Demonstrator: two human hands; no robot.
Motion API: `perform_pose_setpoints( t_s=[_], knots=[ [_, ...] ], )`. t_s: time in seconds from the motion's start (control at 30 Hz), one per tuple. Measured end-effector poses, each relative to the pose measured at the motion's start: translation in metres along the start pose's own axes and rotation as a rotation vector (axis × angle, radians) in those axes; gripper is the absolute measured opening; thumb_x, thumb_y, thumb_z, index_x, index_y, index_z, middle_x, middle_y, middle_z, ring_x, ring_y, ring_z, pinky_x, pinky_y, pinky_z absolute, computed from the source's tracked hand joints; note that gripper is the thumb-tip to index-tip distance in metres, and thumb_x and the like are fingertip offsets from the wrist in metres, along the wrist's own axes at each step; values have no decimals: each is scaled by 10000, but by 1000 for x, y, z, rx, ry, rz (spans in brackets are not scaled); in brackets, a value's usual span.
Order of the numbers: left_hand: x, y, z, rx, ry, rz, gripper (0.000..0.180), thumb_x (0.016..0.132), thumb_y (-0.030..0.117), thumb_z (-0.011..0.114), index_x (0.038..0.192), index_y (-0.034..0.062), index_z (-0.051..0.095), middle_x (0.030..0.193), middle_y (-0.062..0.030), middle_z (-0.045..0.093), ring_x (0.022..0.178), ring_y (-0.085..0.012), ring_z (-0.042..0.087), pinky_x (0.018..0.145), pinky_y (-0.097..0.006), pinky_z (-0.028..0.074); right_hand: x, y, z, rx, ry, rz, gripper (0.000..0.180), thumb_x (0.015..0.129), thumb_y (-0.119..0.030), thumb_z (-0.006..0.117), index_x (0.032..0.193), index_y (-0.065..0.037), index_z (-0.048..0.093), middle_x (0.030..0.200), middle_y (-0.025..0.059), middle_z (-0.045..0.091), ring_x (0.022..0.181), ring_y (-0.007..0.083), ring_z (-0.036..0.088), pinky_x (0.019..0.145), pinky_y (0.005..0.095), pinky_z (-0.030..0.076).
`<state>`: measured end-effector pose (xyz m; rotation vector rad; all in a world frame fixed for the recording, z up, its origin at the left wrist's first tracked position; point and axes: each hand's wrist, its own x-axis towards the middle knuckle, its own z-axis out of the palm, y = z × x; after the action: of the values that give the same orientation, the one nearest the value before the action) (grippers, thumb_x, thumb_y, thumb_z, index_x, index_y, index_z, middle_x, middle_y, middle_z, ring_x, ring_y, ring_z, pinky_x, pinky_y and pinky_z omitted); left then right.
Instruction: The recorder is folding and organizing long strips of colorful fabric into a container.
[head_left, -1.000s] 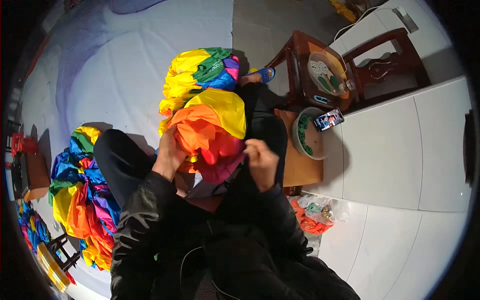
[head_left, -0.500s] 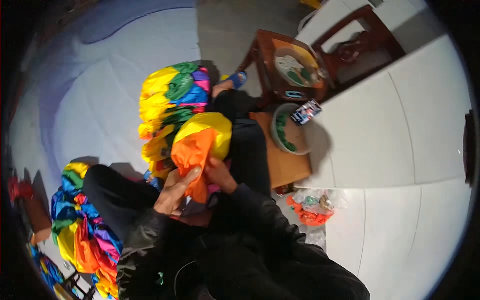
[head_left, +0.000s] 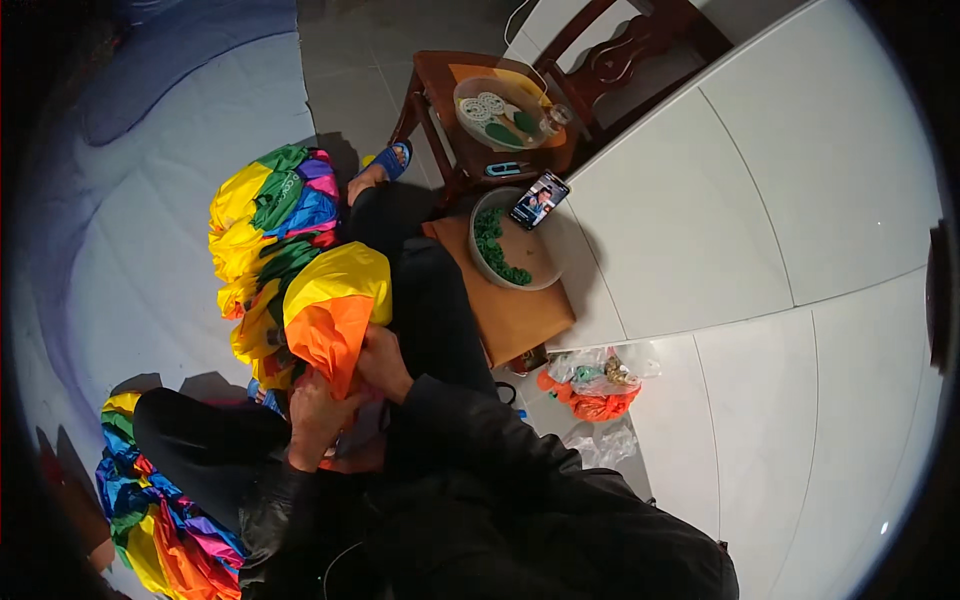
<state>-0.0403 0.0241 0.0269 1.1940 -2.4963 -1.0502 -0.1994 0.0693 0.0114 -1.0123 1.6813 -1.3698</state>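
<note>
Between my knees lies a piece of thin, shiny fabric (head_left: 335, 318), yellow at its far part and orange nearer me. Its orange part gathers to a narrow end between my hands. My left hand (head_left: 318, 418) is closed on the lower orange end. Against the right edge of the orange part, my right hand (head_left: 382, 362) is closed too, its fingertips partly hidden by the cloth. Beyond it, a bunched heap of multicoloured fabric (head_left: 275, 200) in yellow, green, blue and pink runs up to the yellow part.
A second colourful fabric heap (head_left: 165, 510) lies beside my left leg. On the right, a clear bowl (head_left: 556, 268) with green pieces sits on a brown box (head_left: 545, 320), a phone (head_left: 540, 198) at its rim. Farther off stands a wooden chair (head_left: 430, 75) carrying another bowl (head_left: 465, 110). Plastic bags (head_left: 600, 395) lie nearer.
The whole view has shifted, so the scene sits farther left. My left hand has moved lower on the orange fabric, with its fingers turned in toward the right hand. Both hands still grip the cloth.
</note>
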Motion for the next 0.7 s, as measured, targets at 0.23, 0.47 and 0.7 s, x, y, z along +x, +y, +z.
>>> perform_pose_setpoints(
  t_s=[0.23,0.47,0.7],
  knots=[
    [5,-11,18,193,-3,-26,596,682,339,833,1114,9,588,953,-197,670,856,-406,654,736,-464,538,-3,-8,17,213,-20,-66,288,920,-72,621,1193,20,619,1092,110,706,1010,177,670,848,306,539],
    [7,-45,23,-73,87,63,365,784,181,713,1110,49,617,1056,-198,650,948,-402,638,768,-500,511,-6,-40,26,227,-26,-165,307,920,-37,602,1222,18,599,1039,97,704,958,180,674,829,289,540],
    [11,-22,-14,-150,301,175,324,866,131,646,1168,20,610,1061,-224,654,997,-418,609,860,-467,490,-8,-54,-7,309,-18,2,194,951,-36,566,1124,13,638,870,81,708,749,122,666,704,247,529]
  ],
)
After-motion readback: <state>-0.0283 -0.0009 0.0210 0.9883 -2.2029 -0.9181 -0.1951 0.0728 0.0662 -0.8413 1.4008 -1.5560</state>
